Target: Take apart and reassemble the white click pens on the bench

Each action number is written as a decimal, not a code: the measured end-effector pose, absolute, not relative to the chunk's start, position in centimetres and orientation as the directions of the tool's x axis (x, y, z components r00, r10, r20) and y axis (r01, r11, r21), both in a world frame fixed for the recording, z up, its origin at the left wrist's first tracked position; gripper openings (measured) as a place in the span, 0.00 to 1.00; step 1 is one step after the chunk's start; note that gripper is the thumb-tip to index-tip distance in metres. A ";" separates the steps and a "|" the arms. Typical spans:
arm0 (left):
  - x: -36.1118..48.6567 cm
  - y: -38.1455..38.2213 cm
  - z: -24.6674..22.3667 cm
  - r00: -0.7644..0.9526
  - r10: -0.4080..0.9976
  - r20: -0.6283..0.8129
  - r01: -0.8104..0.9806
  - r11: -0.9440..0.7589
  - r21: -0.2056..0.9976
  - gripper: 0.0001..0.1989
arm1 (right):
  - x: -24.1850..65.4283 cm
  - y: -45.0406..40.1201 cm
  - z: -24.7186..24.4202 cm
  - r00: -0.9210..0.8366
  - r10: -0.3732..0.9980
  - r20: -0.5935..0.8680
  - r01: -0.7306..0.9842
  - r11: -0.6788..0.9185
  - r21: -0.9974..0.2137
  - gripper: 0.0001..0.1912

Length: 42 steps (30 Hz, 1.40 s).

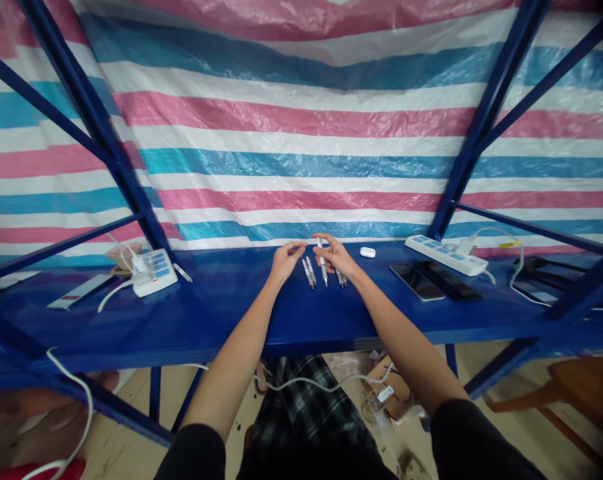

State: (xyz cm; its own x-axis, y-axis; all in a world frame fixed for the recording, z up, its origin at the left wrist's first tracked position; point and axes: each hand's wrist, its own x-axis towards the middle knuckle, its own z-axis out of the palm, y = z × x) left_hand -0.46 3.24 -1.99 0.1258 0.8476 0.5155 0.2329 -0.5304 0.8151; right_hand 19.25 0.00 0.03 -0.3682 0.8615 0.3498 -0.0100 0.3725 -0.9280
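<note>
Over the blue tabletop [221,287], my right hand [337,253] is closed on a white and grey pen [323,267], its tip pointing down toward me. My left hand [285,260] is just to the left, thumb and fingertips pinched together; whatever is between them is too small to make out. Between the hands, two similar pens [308,272] lie side by side on the table. More pens [340,277] lie partly hidden beneath my right hand.
A white earbud case [368,252] lies right of my hands. Beyond it are a power strip [446,255] and two dark phones [417,281]. On the left sit another power strip [155,272] and a white pen-like stick [182,273]. Blue posts [464,160] flank the striped sheet [301,120].
</note>
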 end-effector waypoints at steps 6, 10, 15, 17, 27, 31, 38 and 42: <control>-0.5 3.1 -2.4 0.171 0.829 0.532 0.448 -0.546 0.708 0.09 | 20.1 1.0 -0.6 -0.144 0.920 0.363 0.459 0.387 -0.800 0.40; -0.3 2.8 -2.9 0.313 0.801 0.511 0.594 -0.585 0.552 0.09 | 20.4 1.4 -1.1 -0.029 0.947 0.321 0.800 0.214 -0.561 0.36; -0.4 2.9 -3.2 0.405 0.775 0.485 0.637 -0.619 0.459 0.10 | 20.2 1.1 -1.2 -0.018 0.972 0.234 0.909 0.114 -0.402 0.38; -0.5 3.0 -3.3 0.407 0.775 0.483 0.643 -0.619 0.451 0.10 | 20.1 1.0 -1.2 -0.021 0.974 0.226 0.923 0.106 -0.370 0.36; -0.6 3.0 -3.4 0.429 0.775 0.464 0.647 -0.622 0.441 0.10 | 20.3 1.4 -1.6 -0.044 0.975 0.218 0.926 0.121 -0.357 0.30; -0.6 3.0 -3.5 0.434 0.781 0.448 0.626 -0.620 0.474 0.08 | 20.8 1.4 -1.4 -0.065 0.971 0.230 0.930 0.142 -0.339 0.16; -0.6 3.0 -3.5 0.418 0.787 0.454 0.620 -0.613 0.490 0.09 | 19.9 0.2 -0.2 -0.145 0.937 0.317 0.859 0.278 -0.430 0.09; -0.7 3.0 -3.4 0.396 0.805 0.442 0.640 -0.587 0.495 0.09 | 18.7 -0.5 -0.1 -0.299 0.921 0.249 0.842 0.377 -0.386 0.08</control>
State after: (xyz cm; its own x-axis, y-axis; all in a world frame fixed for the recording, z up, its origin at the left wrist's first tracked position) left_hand -0.70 3.02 -3.39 0.3964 0.8049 0.4415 0.6404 -0.5870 0.4953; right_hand 18.74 -0.52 -0.08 -0.2987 0.9213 0.2489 0.8421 0.3772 -0.3856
